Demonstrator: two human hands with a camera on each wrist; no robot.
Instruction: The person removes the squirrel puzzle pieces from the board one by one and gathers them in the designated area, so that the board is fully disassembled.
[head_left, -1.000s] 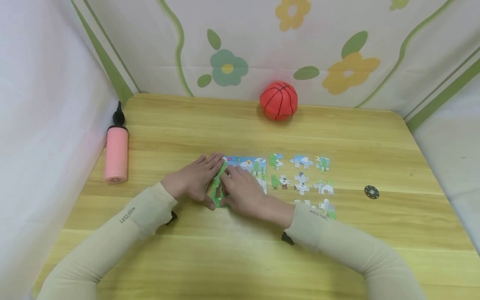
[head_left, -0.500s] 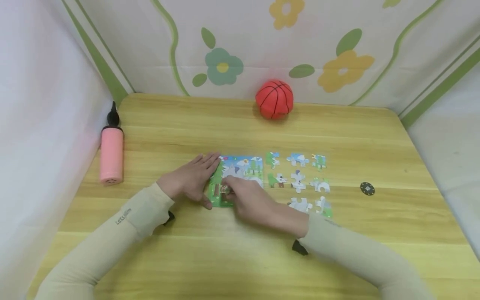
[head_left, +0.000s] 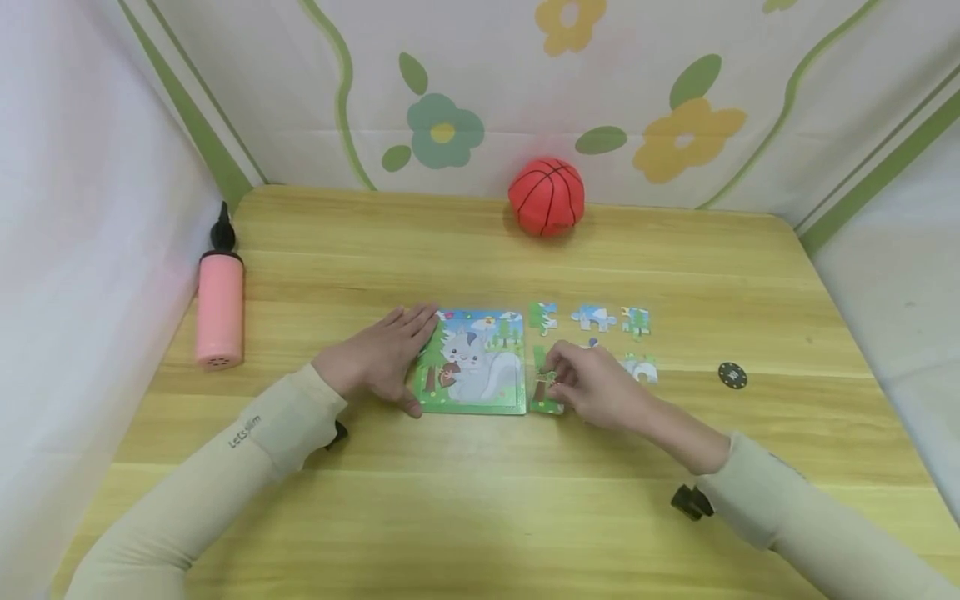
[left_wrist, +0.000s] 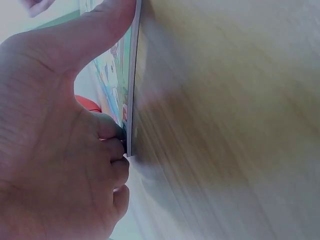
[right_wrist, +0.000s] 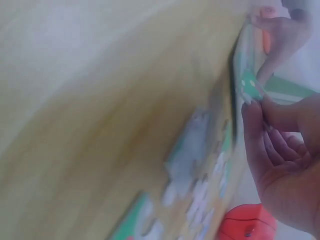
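A square puzzle board (head_left: 480,392) with a squirrel picture lies flat mid-table. Along its left edge rests my left hand (head_left: 382,354), fingers extended and thumb at the near left corner; the left wrist view has this hand (left_wrist: 55,135) against the board's edge (left_wrist: 131,95). My right hand (head_left: 600,383) pinches a green puzzle piece with a brown trunk (head_left: 546,398) just right of the board. In the right wrist view the green piece (right_wrist: 251,86) sits between thumb and fingertips. Loose puzzle pieces (head_left: 595,317) lie in rows to the right, some hidden behind the right hand.
A red toy basketball (head_left: 547,197) sits at the table's back edge. At the left stands or lies a pink hand pump (head_left: 221,308) with a black nozzle. A black round chip (head_left: 732,375) lies right of the pieces. Fabric walls (head_left: 517,100) enclose the table.
My right hand has moved right from over the board to beside its right edge, bringing the puzzle piece along and uncovering the squirrel picture. The left hand stays at the board's left edge.
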